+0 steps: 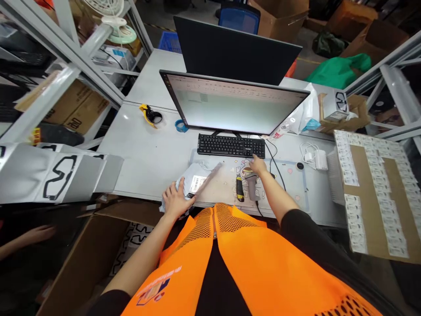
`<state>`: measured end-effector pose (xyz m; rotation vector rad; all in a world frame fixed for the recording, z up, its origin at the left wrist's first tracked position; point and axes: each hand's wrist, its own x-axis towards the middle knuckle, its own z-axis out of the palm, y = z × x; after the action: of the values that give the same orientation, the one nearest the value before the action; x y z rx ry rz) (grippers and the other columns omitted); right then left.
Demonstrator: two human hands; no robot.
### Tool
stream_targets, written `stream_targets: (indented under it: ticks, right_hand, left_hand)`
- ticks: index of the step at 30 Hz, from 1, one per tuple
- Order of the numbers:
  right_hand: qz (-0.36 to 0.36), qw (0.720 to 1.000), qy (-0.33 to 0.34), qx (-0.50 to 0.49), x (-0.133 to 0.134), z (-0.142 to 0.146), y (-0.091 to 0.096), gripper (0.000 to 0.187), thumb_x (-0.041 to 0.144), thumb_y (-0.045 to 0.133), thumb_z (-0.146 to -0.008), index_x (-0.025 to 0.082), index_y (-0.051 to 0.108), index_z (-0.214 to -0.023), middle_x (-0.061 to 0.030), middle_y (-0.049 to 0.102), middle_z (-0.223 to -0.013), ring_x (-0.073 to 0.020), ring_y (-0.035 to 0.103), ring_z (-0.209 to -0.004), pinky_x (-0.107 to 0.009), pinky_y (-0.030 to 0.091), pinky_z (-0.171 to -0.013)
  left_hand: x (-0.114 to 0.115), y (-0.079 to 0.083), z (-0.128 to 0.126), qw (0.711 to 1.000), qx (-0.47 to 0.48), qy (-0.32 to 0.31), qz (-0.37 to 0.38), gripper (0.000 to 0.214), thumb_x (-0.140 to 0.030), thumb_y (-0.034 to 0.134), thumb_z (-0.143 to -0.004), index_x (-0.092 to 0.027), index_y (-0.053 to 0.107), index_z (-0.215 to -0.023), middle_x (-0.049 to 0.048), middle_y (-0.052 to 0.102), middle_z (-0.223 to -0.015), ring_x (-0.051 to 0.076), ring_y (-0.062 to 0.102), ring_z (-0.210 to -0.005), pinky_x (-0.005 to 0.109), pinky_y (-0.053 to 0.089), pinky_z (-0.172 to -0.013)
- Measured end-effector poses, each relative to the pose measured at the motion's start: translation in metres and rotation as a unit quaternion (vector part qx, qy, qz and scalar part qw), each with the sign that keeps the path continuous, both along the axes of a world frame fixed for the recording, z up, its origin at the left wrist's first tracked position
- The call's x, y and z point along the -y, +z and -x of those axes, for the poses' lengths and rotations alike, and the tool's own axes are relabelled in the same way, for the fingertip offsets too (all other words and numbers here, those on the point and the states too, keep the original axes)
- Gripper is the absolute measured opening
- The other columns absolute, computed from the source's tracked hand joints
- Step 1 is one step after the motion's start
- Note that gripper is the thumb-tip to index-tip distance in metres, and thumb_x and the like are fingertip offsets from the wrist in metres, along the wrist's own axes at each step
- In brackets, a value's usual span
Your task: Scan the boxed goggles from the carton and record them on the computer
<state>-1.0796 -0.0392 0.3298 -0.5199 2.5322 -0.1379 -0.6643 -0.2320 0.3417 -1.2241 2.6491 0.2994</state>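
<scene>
My left hand [177, 199] lies on a pale grey plastic mailing bag [189, 173] at the table's front edge, its fingers spread over the bag. A white barcode label [198, 184] faces up on the bag. My right hand [258, 165] touches the lower right part of a black keyboard [223, 145] with an outstretched finger and holds nothing. Just below that hand, a grey barcode scanner [252, 188] rests on the printed desk mat [296, 180]. Beside the scanner is a yellow and black utility knife [240, 188].
A lit monitor [230, 105] stands behind the keyboard. A tape dispenser [151, 116] and a blue tape roll [181, 126] are at left. White boxes [62, 173] stand left; a label-covered cardboard sheet [371, 197] is right. An open carton [82, 259] sits below, near another person's hand [39, 235].
</scene>
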Motion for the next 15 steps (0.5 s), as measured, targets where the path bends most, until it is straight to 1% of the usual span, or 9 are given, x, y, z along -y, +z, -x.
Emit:
stream_targets:
  ticks: [2,4,6,8,11,15]
  right_hand:
    - [-0.016,1.0,0.01,0.023,0.016,0.009,-0.006,0.068,0.028,0.066,-0.101,0.01,0.056,-0.167,-0.0244,0.071,-0.153,-0.0339,0.069,-0.142,-0.037,0.053,-0.118]
    - [-0.032,0.999,0.018,0.034,0.028,0.014,-0.01,0.063,0.026,0.065,-0.103,0.009,0.06,-0.162,-0.0267,0.073,-0.149,-0.0352,0.07,-0.141,-0.039,0.054,-0.117]
    - [-0.042,0.998,0.029,0.036,0.036,0.019,-0.012,0.064,0.027,0.063,-0.105,0.009,0.057,-0.166,-0.0274,0.073,-0.149,-0.0347,0.071,-0.139,-0.041,0.055,-0.116]
    - [-0.05,0.997,0.041,0.042,0.042,0.024,-0.012,0.067,0.028,0.065,-0.105,0.012,0.053,-0.169,-0.026,0.074,-0.148,-0.0329,0.074,-0.135,-0.041,0.056,-0.114]
    - [-0.059,0.995,0.056,0.051,0.048,0.031,-0.01,0.063,0.029,0.068,-0.103,0.013,0.06,-0.163,-0.0238,0.076,-0.144,-0.0325,0.075,-0.134,-0.04,0.056,-0.114]
    - [-0.056,0.996,0.055,0.033,0.045,0.031,-0.009,0.057,0.033,0.059,-0.108,0.01,0.06,-0.161,-0.0268,0.069,-0.154,-0.0358,0.068,-0.144,-0.043,0.054,-0.117]
  left_hand:
    - [0.0,0.0,0.0,1.0,-0.001,0.005,0.0,0.106,-0.067,0.067,-0.095,-0.017,0.034,-0.181,0.0294,0.045,-0.17,0.05,0.049,-0.145,0.059,0.039,-0.119]
    - [-0.001,0.0,0.0,1.0,-0.004,0.01,0.002,0.106,-0.068,0.069,-0.094,-0.019,0.034,-0.181,0.0283,0.045,-0.17,0.049,0.049,-0.146,0.058,0.038,-0.12]
    - [-0.001,-0.001,0.0,1.0,-0.007,0.012,0.001,0.106,-0.067,0.071,-0.093,-0.02,0.036,-0.181,0.027,0.046,-0.17,0.048,0.048,-0.148,0.058,0.038,-0.122]
    - [-0.002,-0.001,0.0,1.0,-0.008,0.016,-0.001,0.105,-0.066,0.071,-0.093,-0.021,0.036,-0.181,0.0266,0.046,-0.17,0.048,0.048,-0.149,0.056,0.038,-0.123]
    - [-0.002,0.001,0.001,1.0,-0.004,0.021,-0.005,0.106,-0.066,0.071,-0.093,-0.02,0.035,-0.181,0.0271,0.046,-0.171,0.047,0.047,-0.15,0.056,0.037,-0.123]
    - [-0.003,0.004,0.003,1.0,0.004,0.026,-0.01,0.107,-0.067,0.071,-0.093,-0.019,0.035,-0.182,0.0277,0.045,-0.171,0.048,0.047,-0.151,0.056,0.036,-0.123]
